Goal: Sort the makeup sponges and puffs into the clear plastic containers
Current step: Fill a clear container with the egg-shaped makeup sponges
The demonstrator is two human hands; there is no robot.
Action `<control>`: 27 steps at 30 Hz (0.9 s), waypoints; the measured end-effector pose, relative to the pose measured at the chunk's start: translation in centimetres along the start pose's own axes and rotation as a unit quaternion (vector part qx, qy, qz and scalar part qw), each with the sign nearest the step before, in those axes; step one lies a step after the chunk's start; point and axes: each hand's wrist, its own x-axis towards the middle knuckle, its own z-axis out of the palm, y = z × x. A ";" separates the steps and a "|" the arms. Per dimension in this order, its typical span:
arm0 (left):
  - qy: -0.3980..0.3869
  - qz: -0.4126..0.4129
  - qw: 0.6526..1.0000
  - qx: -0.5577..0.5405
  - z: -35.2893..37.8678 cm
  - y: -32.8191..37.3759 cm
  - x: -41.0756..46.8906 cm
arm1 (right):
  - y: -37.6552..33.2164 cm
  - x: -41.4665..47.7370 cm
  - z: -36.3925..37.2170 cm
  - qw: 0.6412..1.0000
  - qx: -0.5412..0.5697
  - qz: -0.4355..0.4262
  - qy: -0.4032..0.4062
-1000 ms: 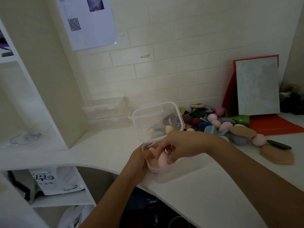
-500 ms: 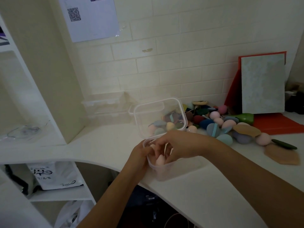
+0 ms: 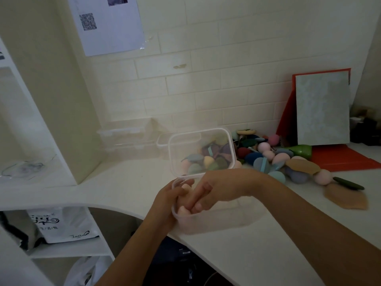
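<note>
A clear plastic container (image 3: 206, 222) sits at the desk's front edge, its hinged lid (image 3: 202, 150) standing upright behind it. My left hand (image 3: 167, 200) grips the container's left wall. My right hand (image 3: 214, 188) reaches into it, fingertips pressing on a pale pink sponge (image 3: 182, 210) inside. Whether the fingers pinch the sponge is unclear. A heap of coloured sponges and puffs (image 3: 268, 155) lies behind and to the right, against the wall.
More clear containers (image 3: 125, 137) are stacked at the back left beside a white shelf panel (image 3: 61, 100). A grey board on a red folder (image 3: 322, 108) leans on the wall at right. Flat tan puffs (image 3: 346, 198) lie at right. Bags (image 3: 61, 223) sit under the desk.
My right hand's fingers have pushed deeper into the container, pressing the pink sponges down. My left hand keeps its hold. The view has shifted slightly.
</note>
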 end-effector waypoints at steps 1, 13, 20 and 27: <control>0.000 0.001 1.000 -0.008 -0.1 0.0 0.0 | -0.2 -0.3 -0.3 1.000 0.001 -0.003 -0.009; 0.002 -0.021 0.994 -0.105 -2.8 0.9 -1.3 | 7.9 -1.0 -4.5 0.879 -0.098 0.158 0.439; 0.051 -0.016 0.991 -0.120 -5.5 1.8 -1.0 | 11.5 1.7 -2.4 0.910 -0.185 0.147 0.341; 0.067 -0.025 0.991 -0.116 -8.1 1.9 0.9 | 10.9 1.4 -3.1 0.891 -0.135 0.113 0.419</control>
